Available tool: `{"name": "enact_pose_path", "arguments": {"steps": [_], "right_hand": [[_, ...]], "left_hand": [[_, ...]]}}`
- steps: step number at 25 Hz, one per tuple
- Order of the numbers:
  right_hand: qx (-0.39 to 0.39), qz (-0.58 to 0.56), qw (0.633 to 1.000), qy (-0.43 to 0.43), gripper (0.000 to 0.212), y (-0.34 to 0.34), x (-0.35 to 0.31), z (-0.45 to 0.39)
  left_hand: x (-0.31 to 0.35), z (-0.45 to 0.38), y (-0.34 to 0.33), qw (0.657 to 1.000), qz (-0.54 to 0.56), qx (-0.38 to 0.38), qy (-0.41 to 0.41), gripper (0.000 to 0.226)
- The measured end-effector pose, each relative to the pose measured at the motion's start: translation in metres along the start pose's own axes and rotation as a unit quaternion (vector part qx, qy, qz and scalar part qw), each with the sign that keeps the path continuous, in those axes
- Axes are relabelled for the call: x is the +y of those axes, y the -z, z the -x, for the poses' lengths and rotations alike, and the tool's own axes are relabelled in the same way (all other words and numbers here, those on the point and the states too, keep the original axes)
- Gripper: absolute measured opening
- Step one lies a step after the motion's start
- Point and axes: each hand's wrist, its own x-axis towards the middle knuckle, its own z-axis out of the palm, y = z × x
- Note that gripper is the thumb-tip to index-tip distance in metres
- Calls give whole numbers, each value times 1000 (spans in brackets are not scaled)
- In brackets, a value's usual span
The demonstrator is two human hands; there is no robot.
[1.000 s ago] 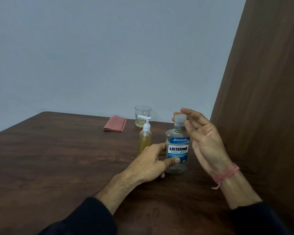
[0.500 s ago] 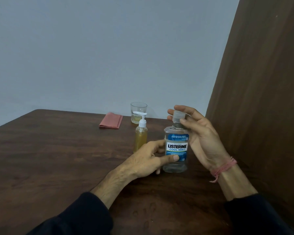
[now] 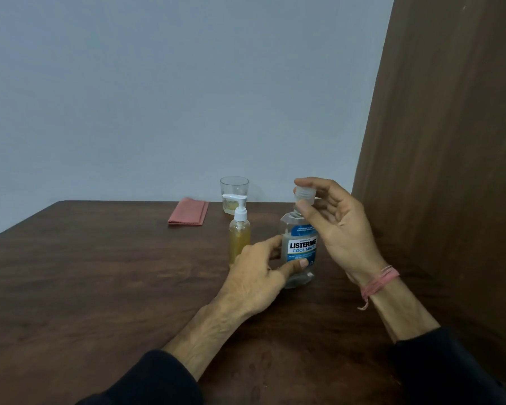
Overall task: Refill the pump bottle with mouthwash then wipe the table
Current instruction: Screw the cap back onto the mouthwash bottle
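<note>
A clear mouthwash bottle [image 3: 300,247] with a blue label stands upright on the dark wooden table [image 3: 100,287]. My left hand [image 3: 260,276] grips its lower body, thumb across the label. My right hand [image 3: 333,226] pinches the bottle's clear cap [image 3: 304,195] between thumb and fingers. Just left of it stands the pump bottle [image 3: 239,232] with yellowish liquid and a white pump head. A folded pink cloth [image 3: 189,215] lies at the table's far edge.
A drinking glass [image 3: 234,190] with a little yellowish liquid stands behind the pump bottle near the wall. A brown wooden panel [image 3: 450,171] rises along the table's right side. A grey wall is behind the table.
My right hand has closed its thumb and fingers round the cap, from loosely spread beside it. My left hand keeps its hold on the bottle.
</note>
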Motion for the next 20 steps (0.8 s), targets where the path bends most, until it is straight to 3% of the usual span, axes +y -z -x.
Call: {"name": "enact_pose_path", "arguments": {"steps": [8,13,20], "right_hand": [[34,29,999,-10,37,-7,-2,5],[22,-33,999,-1,37,-8,1,2],[75,-89,993,-33,28,-6,0,-1]], "left_hand": [[1,0,-2,999,-42,19,9,53],[2,-4,-1,999,-39,29,21,57],[2,-4,0,999,-40,15,21,54]]}}
